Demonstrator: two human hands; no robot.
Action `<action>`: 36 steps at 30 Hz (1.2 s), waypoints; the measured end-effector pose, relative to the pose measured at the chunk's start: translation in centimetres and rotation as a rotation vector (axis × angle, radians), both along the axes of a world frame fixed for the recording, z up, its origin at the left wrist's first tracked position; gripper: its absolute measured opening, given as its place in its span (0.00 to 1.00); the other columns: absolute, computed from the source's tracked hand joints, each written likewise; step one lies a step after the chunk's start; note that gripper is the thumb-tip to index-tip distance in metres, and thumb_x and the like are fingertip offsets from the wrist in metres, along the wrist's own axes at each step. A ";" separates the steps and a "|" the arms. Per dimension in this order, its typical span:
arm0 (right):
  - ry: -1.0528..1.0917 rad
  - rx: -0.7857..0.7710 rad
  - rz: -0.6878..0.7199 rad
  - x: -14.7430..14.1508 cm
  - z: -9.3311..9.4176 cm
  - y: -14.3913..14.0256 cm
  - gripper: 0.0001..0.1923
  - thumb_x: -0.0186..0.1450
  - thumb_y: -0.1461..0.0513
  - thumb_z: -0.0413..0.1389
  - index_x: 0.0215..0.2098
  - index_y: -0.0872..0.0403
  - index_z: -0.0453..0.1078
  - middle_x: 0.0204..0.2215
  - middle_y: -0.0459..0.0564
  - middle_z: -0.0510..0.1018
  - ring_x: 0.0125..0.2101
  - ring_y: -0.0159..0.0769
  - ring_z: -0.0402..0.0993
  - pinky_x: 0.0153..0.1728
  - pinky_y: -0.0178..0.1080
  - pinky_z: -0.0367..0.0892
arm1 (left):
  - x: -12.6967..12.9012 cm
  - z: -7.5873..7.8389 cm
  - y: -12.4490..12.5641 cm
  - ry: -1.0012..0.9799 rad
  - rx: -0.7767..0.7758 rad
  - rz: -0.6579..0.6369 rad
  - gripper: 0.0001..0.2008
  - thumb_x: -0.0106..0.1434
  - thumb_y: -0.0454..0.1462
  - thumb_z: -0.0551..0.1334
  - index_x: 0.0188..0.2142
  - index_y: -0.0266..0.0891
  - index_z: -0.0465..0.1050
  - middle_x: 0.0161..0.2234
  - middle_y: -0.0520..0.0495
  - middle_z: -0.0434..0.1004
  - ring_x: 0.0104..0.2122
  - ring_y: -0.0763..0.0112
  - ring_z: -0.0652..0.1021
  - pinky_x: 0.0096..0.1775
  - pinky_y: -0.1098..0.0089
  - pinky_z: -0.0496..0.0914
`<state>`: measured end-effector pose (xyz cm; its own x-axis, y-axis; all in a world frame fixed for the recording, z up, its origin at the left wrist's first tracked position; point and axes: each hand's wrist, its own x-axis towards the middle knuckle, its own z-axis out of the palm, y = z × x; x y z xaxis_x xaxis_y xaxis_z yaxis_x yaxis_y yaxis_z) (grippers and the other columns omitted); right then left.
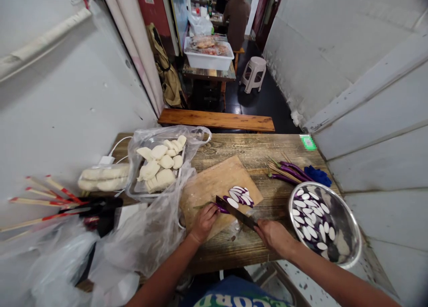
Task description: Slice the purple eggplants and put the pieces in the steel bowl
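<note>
On the wooden cutting board (214, 182), my left hand (204, 221) presses closed fingers onto the purple eggplant (223, 207) end, while my right hand (274, 235), at four o'clock from the board, is clamped around the knife (236, 212) handle, its blade resting against the eggplant. Cut eggplant slices (241, 195) lie just past the blade at one o'clock, more fill the steel bowl (347, 249) at three o'clock, whole eggplants (289, 171) lie beyond it, and bagged dough pieces (162, 164) sit at ten o'clock.
</note>
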<state>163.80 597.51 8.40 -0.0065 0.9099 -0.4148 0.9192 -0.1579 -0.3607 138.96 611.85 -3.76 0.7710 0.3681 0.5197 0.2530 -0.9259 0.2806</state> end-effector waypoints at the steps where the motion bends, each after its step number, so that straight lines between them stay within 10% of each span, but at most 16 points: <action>1: 0.002 -0.009 0.004 -0.4 -0.3 0.5 0.18 0.67 0.59 0.39 0.33 0.58 0.68 0.25 0.53 0.75 0.25 0.37 0.72 0.25 0.35 0.56 | 0.1 0.1 0.0 -0.005 0.002 0.000 0.12 0.64 0.30 0.53 0.46 0.35 0.67 0.46 0.43 0.69 0.51 0.64 0.65 0.48 0.57 0.69; 9: 0.035 0.042 -0.033 -2.5 -2.2 3.4 0.18 0.69 0.60 0.37 0.40 0.61 0.66 0.32 0.56 0.76 0.32 0.39 0.73 0.31 0.36 0.60 | 0.0 1.6 -0.2 -0.009 0.023 0.026 0.11 0.64 0.31 0.52 0.45 0.35 0.68 0.45 0.42 0.70 0.50 0.63 0.66 0.46 0.59 0.69; 21: 0.006 -0.044 -0.002 -1.6 2.1 -0.1 0.19 0.68 0.60 0.37 0.35 0.59 0.68 0.28 0.56 0.76 0.28 0.40 0.74 0.27 0.36 0.59 | 0.0 1.5 -0.2 -0.029 0.046 0.048 0.09 0.64 0.31 0.53 0.40 0.35 0.71 0.43 0.42 0.72 0.50 0.63 0.66 0.46 0.59 0.70; 36: -0.022 0.037 -0.049 -4.3 -1.1 5.7 0.18 0.68 0.60 0.38 0.39 0.60 0.66 0.33 0.58 0.76 0.33 0.40 0.74 0.31 0.36 0.62 | -0.4 0.6 -0.5 0.008 -0.009 0.040 0.10 0.64 0.32 0.53 0.43 0.36 0.70 0.44 0.43 0.71 0.50 0.64 0.66 0.47 0.59 0.69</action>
<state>159.52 603.19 7.29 0.0474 0.9237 -0.3802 0.9184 -0.1900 -0.3470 138.55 611.33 -3.13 0.7595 0.4037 0.5101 0.2920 -0.9123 0.2872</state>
